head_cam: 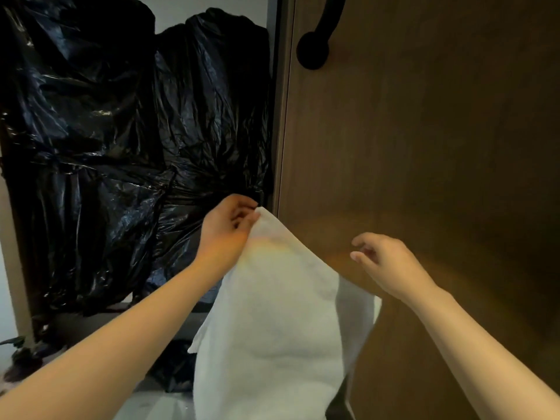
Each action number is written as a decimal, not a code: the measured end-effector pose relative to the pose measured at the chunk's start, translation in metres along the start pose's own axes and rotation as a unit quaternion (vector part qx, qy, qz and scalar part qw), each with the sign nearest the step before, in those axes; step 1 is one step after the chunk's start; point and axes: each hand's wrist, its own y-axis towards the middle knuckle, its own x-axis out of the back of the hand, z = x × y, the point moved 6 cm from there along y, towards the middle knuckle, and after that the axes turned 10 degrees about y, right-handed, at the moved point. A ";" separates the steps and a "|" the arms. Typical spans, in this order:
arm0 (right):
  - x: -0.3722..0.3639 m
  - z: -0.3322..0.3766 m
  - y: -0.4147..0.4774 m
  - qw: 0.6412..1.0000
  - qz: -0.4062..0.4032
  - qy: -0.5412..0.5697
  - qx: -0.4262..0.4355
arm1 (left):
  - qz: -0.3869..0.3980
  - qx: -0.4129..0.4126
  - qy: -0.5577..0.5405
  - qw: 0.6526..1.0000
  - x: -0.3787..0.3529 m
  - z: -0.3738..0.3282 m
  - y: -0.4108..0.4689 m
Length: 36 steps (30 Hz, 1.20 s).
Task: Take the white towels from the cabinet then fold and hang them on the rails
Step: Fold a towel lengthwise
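Brown wooden door (424, 147) with black handle (315, 47) right, crumpled black plastic bags (106, 131) left, pale wall (175, 10) behind.

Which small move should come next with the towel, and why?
Probably the right hand should pinch the white towel at its near edge: only the left hand pinches one corner, the towel hangs limp, and the right hand is open beside it.

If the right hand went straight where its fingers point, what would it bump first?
Probably the white towel. The right hand points left at its sloping top edge, just below the corner the left hand pinches. Depth is unclear, so it might pass in front.
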 end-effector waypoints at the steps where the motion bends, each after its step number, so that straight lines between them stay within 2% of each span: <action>1: -0.005 0.004 -0.004 1.000 0.008 0.015 0.009 | 0.016 0.007 -0.010 1.000 -0.007 -0.001 -0.007; 6: -0.026 0.018 -0.024 0.987 0.031 0.155 0.019 | 0.064 0.027 -0.010 0.998 -0.026 -0.003 -0.041; 11: -0.045 0.039 -0.041 0.948 0.060 0.311 0.032 | 0.099 0.043 -0.032 0.994 -0.032 -0.012 -0.066; 14: -0.051 0.048 -0.043 0.927 0.074 0.366 0.038 | 0.113 0.040 -0.052 0.991 -0.031 -0.020 -0.072; 19: -0.057 0.047 -0.043 0.929 0.056 0.365 0.028 | 0.128 0.058 -0.073 0.987 -0.030 -0.021 -0.078; 23: -0.060 0.045 -0.046 0.927 0.039 0.373 0.020 | 0.178 0.077 -0.063 0.979 -0.031 -0.007 -0.089; 27: -0.059 0.051 -0.048 0.912 0.069 0.404 0.019 | 0.178 0.066 -0.070 0.979 -0.029 -0.005 -0.095; 30: -0.053 0.054 -0.044 0.912 0.061 0.406 0.026 | 0.181 0.039 -0.080 0.979 -0.031 -0.009 -0.095; 36: -0.037 0.056 -0.037 0.917 0.004 0.397 0.039 | 0.266 0.003 -0.056 0.962 -0.041 -0.010 -0.090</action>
